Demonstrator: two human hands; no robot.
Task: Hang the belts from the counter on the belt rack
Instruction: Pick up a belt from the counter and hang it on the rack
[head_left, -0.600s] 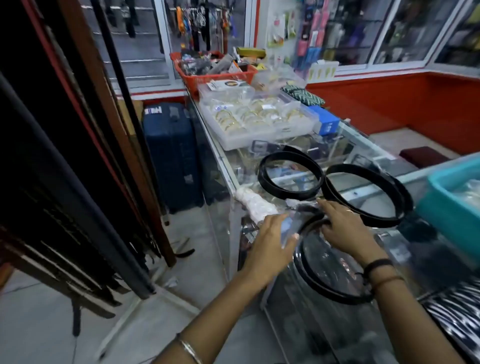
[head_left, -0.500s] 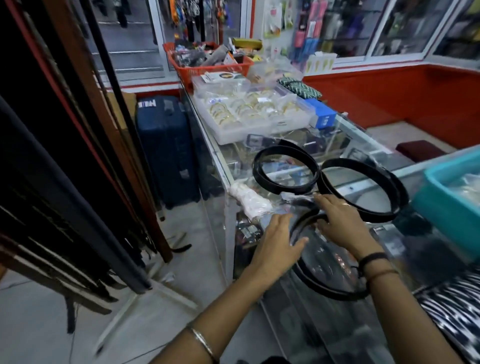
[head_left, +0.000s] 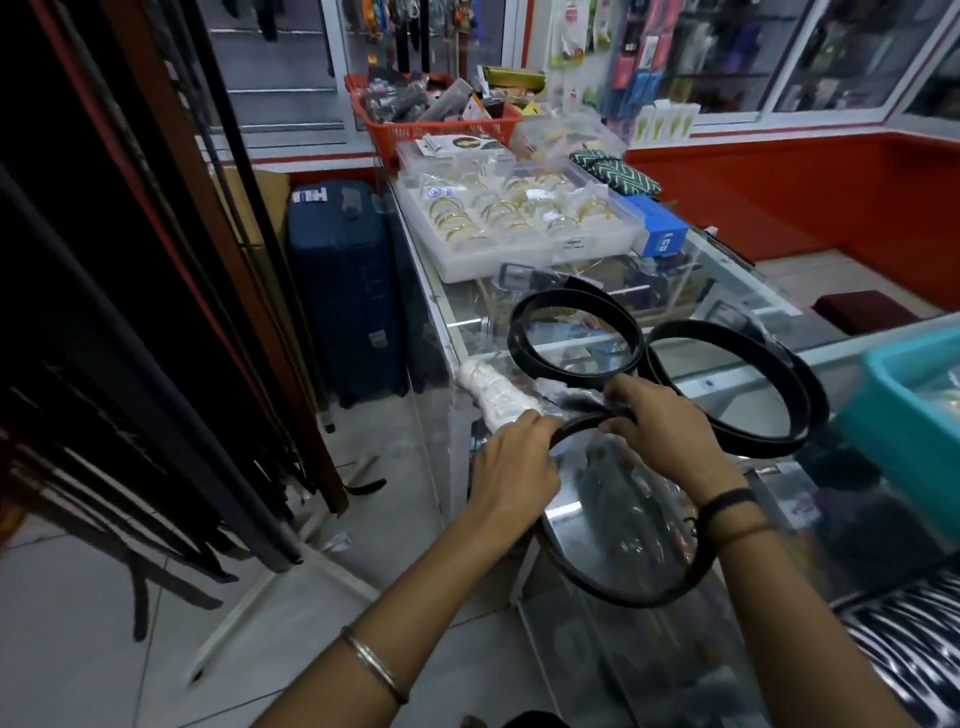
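Observation:
Three coiled black belts lie on the glass counter (head_left: 727, 280). The nearest belt (head_left: 613, 592) is wrapped in clear plastic, and both hands grip its far end. My left hand (head_left: 511, 467) pinches the coil at its left side, my right hand (head_left: 657, 423) holds it just to the right. A second coiled belt (head_left: 524, 343) sits behind my hands and a third coiled belt (head_left: 810, 410) lies to the right of it. The belt rack (head_left: 156, 364) stands at the left, hung with many dark belts.
A white tray of gold bangles (head_left: 519, 223) and an orange basket (head_left: 431, 130) sit farther back on the counter. A teal bin (head_left: 904, 410) stands at the right. A blue suitcase (head_left: 343, 291) rests on the floor between rack and counter.
Both hands have closed on the far end of the nearest belt and lifted it slightly off the glass. The camera has moved closer.

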